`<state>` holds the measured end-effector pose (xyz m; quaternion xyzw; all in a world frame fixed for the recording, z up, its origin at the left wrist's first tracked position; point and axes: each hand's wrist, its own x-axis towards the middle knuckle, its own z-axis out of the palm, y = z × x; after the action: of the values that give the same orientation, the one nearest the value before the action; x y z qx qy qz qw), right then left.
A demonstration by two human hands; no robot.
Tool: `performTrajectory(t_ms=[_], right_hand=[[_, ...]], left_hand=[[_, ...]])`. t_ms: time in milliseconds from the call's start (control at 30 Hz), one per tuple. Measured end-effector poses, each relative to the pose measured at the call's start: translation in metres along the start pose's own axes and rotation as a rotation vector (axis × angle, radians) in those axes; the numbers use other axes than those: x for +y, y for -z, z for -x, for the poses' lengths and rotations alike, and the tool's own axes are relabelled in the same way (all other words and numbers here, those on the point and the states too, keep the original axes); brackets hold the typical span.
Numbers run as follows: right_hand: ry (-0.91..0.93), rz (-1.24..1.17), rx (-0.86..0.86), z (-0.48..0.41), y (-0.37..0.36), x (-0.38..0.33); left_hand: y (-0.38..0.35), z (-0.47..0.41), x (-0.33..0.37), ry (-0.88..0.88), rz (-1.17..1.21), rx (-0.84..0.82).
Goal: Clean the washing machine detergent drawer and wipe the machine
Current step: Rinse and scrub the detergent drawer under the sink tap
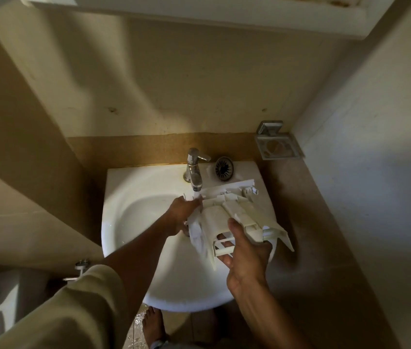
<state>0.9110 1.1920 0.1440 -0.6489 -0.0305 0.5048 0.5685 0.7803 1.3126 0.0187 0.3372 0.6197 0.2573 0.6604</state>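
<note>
While water runs from the tap just beyond the left fingertips, a person holds the drawer over the sink. The left hand curls round the drawer's far edge, under the stream. The right hand grips the near end, thumb on top, fingers hooked underneath. By the look of it, the drawer is out and mid-rinse; I cannot tell how clean it is. Refitting it and wiping the machine, which is out of sight, seem yet to come.
</note>
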Motion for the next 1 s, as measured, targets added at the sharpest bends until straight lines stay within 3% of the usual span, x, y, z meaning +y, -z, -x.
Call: performTrajectory(t_ms=[133,233,333,400,633,767,900,1000], right_hand=[[-0.035,0.107,-0.072,-0.003,0.011,-0.003],[0.008,0.256,-0.089,-0.006,0.019,0.006],[0.218,0.578,-0.102,-0.003,0.024,0.008],[0.349,0.771,-0.135,-0.001,0.026,-0.001],[0.555,1.310,-0.303,0.004,0.006,-0.043],[0.676,1.660,-0.426,0.012,-0.003,-0.060],[0.782,1.884,-0.567,0.010,-0.005,-0.067],[0.972,2.006,-0.671,0.004,0.000,-0.063]], left_hand=[[0.021,0.004,-0.004,0.066,0.291,0.011],[0.036,0.004,-0.016,0.073,0.097,-0.035],[0.035,0.013,-0.024,0.059,-0.132,-0.110],[0.024,0.020,-0.028,0.076,-0.138,-0.142],[-0.006,0.038,-0.035,0.162,0.143,-0.268],[-0.008,0.038,-0.033,0.218,0.264,-0.241],[-0.001,0.038,-0.041,0.241,0.537,-0.209],[0.007,0.042,-0.050,0.284,0.772,-0.241]])
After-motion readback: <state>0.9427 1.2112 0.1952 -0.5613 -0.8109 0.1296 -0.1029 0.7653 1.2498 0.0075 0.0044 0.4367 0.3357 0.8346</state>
